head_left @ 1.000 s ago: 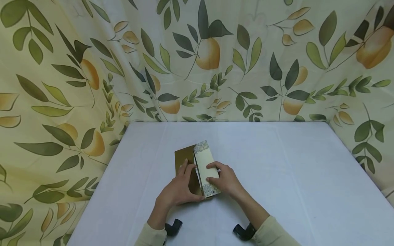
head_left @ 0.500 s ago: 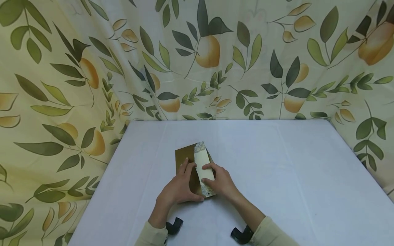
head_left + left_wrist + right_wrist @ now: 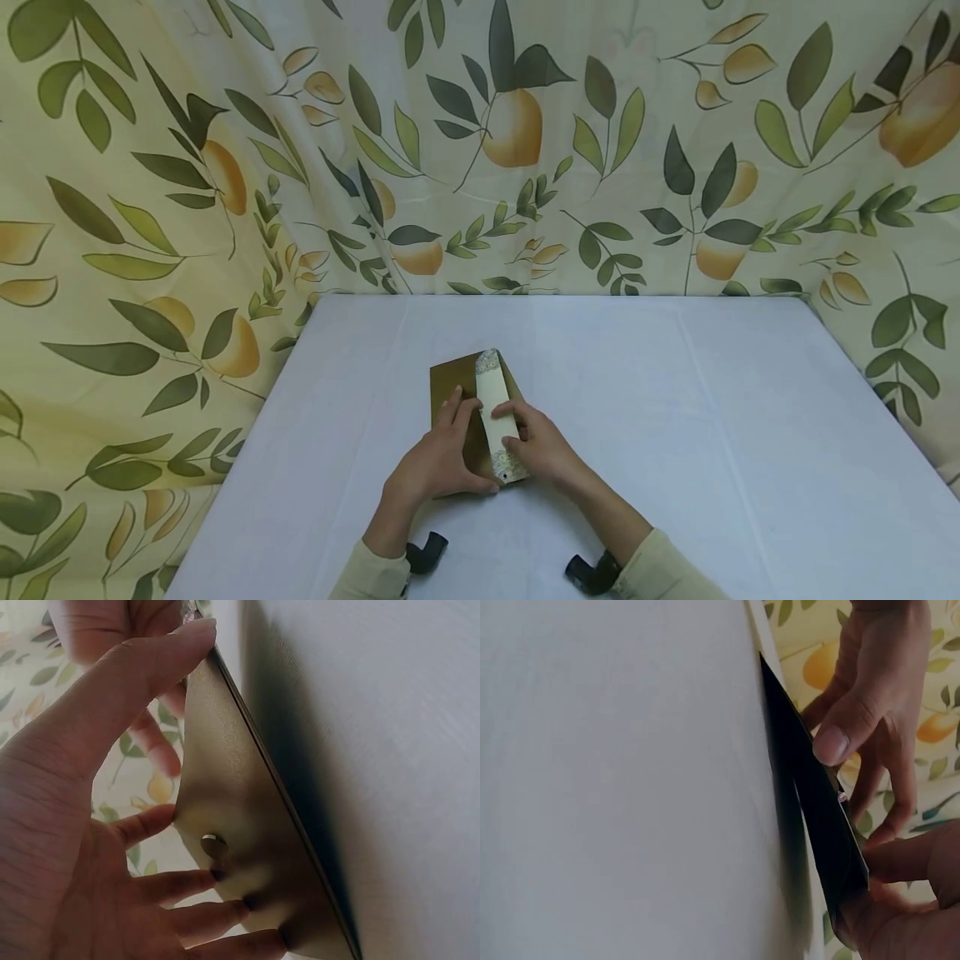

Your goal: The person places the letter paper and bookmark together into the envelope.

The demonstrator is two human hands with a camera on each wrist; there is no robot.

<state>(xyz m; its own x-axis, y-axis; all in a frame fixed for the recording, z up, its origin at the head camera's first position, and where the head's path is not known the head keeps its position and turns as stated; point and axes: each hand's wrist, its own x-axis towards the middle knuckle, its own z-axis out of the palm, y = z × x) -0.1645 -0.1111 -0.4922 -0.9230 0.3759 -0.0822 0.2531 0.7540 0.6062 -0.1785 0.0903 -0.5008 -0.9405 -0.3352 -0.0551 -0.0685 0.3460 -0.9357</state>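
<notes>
A flat gold-brown case (image 3: 453,375) lies on the white cloth, with a narrow cream flap (image 3: 493,404) along its right part. Silvery lace-like patterning covers both ends of the flap. My left hand (image 3: 435,462) spreads over the brown panel, fingertips touching it and thumb at its near edge. In the left wrist view a round metal snap (image 3: 213,845) shows on that panel, near the fingertips. With thumb and index finger, my right hand (image 3: 543,446) grips the flap at its right side. The right wrist view shows the case's dark underside (image 3: 817,810), tilted slightly off the cloth.
White cloth covers the table (image 3: 675,400) around the case. Behind it and at the sides hangs a curtain (image 3: 300,167) printed with leaves and fruit. Black curved fittings, one left (image 3: 427,552) and one right (image 3: 592,573), sit at the wrists.
My right hand has shifted a little left, and the cream flap has folded leftward with it, looking narrower, with brown showing to its right. The left hand stays on the panel.
</notes>
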